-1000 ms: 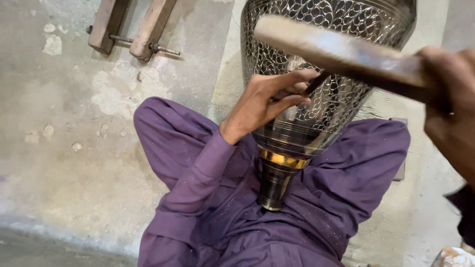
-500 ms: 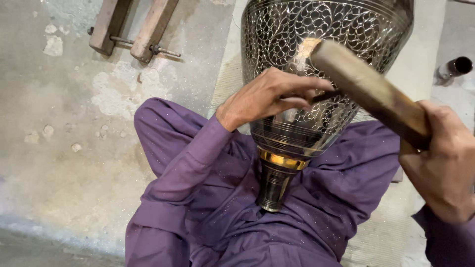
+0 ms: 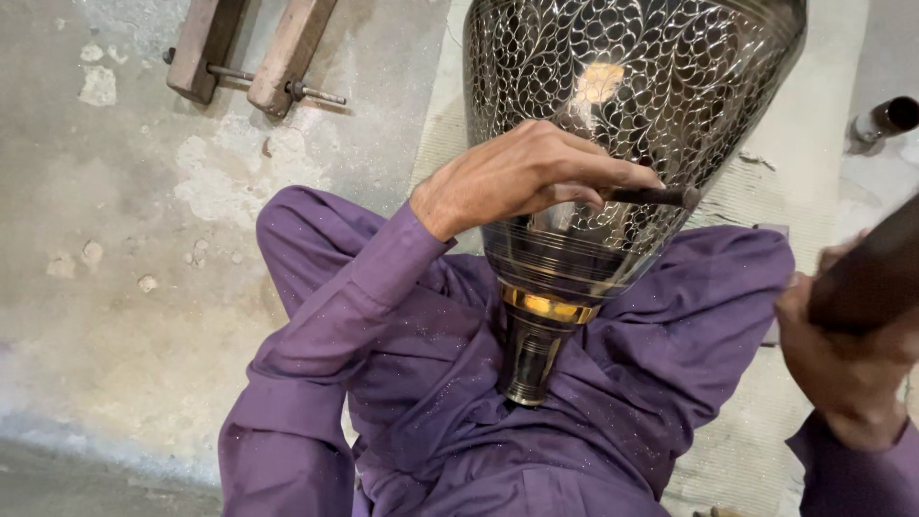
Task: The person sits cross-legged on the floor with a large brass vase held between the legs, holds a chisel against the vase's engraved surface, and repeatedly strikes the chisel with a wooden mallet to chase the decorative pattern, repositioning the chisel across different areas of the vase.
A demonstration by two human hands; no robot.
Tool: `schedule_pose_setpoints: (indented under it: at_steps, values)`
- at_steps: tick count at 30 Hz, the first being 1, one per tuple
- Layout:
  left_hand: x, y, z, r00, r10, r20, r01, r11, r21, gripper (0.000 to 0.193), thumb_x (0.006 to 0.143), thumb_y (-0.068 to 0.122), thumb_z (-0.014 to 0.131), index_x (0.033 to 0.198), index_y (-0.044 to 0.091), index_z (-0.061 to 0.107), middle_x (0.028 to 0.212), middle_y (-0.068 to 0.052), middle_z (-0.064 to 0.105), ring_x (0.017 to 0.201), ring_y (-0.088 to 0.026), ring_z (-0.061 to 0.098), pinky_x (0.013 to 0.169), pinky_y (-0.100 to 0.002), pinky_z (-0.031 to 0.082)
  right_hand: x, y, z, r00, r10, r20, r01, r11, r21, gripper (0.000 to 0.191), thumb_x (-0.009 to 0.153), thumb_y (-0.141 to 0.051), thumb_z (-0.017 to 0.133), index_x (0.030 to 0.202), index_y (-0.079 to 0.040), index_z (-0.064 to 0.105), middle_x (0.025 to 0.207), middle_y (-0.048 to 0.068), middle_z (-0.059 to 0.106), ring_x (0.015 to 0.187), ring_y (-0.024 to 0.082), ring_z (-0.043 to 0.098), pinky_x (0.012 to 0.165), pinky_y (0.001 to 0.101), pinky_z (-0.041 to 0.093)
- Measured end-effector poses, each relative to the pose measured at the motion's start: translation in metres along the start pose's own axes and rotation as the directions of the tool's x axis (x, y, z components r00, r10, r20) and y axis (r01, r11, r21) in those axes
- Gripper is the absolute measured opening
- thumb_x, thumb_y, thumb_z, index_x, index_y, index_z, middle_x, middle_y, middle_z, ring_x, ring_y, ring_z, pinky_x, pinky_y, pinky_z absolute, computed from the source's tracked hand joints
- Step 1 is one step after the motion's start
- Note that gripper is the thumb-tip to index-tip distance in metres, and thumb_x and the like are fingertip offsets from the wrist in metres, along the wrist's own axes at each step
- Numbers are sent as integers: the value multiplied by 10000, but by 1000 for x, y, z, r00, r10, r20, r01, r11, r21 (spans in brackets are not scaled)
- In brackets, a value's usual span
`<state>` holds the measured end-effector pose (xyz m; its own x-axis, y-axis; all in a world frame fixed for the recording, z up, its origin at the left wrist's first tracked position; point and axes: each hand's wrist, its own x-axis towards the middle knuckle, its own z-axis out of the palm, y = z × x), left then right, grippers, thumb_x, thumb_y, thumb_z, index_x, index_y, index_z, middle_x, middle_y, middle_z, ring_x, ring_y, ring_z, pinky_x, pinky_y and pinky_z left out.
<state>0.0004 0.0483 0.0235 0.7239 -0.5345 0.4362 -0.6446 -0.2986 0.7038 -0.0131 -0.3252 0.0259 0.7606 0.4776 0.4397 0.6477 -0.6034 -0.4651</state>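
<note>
Head view, looking down: left hand [image 3: 522, 177] pinching a thin dark chisel [image 3: 651, 195] against an engraved metal vase [image 3: 622, 86] propped between purple-clad knees. Right hand [image 3: 842, 359] clenched around a dark hammer handle [image 3: 866, 278], raised at right. Wooden clamp [image 3: 249, 53] on concrete floor [image 3: 96, 287].

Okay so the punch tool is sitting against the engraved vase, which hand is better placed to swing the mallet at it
Right, probably. The right hand already grips the wooden mallet, raised clear beside the vase. The left hand is occupied pinching the dark punch against the patterned metal, so it seems needed there to steady it.
</note>
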Motion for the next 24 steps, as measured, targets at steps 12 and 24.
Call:
schedule_pose_setpoints:
  at_steps: [12, 24]
  values:
    - [-2, 11, 4, 985, -170, 24, 163, 972, 167, 434, 1001, 184, 630, 1393, 368, 612, 1034, 68, 785, 621, -107, 656, 671, -268, 621, -13, 9, 18, 991, 120, -61, -125, 989, -80, 400, 868, 81, 725, 1218, 77, 531, 784, 120, 592, 642, 187, 588, 562, 326, 508]
    - [-24, 3, 27, 951, -134, -277, 170, 979, 108, 459, 1020, 172, 671, 1450, 294, 564, 1137, 33, 771, 889, -107, 768, 857, -323, 657, 49, -31, -16, 972, 137, 193, -142, 990, 13, 432, 916, 99, 595, 1332, 34, 505, 981, 129, 614, 833, 200, 635, 759, 310, 525]
